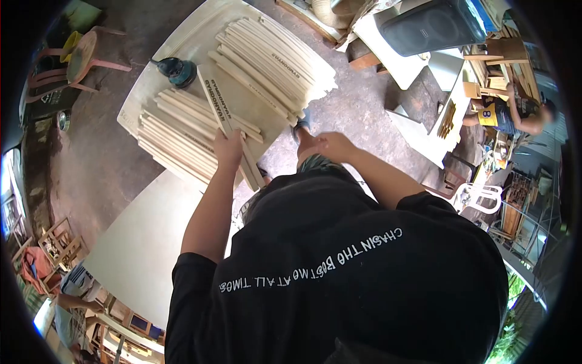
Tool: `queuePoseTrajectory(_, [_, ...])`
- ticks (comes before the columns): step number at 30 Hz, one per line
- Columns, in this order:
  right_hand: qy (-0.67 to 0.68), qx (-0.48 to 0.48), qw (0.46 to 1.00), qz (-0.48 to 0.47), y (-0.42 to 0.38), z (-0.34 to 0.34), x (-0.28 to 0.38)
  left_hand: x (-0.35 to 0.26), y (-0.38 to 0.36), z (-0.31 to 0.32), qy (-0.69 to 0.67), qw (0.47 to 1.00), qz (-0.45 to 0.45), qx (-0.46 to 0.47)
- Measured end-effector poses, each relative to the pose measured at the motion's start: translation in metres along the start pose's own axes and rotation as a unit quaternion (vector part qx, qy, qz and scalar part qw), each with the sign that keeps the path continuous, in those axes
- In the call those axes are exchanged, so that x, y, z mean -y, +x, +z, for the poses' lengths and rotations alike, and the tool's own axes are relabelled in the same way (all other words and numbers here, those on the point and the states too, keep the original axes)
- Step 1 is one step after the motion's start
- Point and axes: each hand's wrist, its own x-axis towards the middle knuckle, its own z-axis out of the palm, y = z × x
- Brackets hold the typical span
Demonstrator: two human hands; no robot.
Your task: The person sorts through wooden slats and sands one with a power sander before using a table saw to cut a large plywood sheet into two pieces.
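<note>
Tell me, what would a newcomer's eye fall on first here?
Probably the pale strips in two rows across the table ahead, one at left, one farther right. Next, the lettered wood gripped by the left hand's fingers, slanting between those rows. Then the big black speaker at the top right.

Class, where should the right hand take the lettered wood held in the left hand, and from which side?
Probably the near end of the lettered wood, the right hand coming from the right: that narrow end juts past the left hand.
</note>
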Motion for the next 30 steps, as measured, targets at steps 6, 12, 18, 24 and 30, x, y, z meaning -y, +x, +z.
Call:
queuePoseTrajectory(6, [0.049, -0.085, 0.994, 0.038, 0.174, -0.108, -0.03, -0.038, 0.078, 0.094, 0.033, 0.994, 0.006, -0.104])
queuePoseTrajectory(12, [-0.094, -0.092, 0.989, -0.068, 0.337, -0.173, -0.08, -0.035, 0.158, 0.179, 0.185, 0.975, -0.03, -0.121])
queuePoseTrajectory(18, [-0.008, -0.077, 0.996, 0.05, 0.374, -0.157, -0.051, -0.045, 0.188, 0.195, 0.165, 0.955, -0.166, -0.181])
queuePoseTrajectory(24, [-0.026, -0.121, 0.99, 0.073, 0.376, -0.091, -0.031, -0.09, 0.196, 0.202, 0.019, 0.983, -0.168, -0.073])
queuePoseTrajectory(30, [-0.059, -0.101, 0.989, 0.092, 0.375, -0.1, -0.014, -0.077, 0.204, 0.231, 0.104, 0.958, -0.201, -0.176])
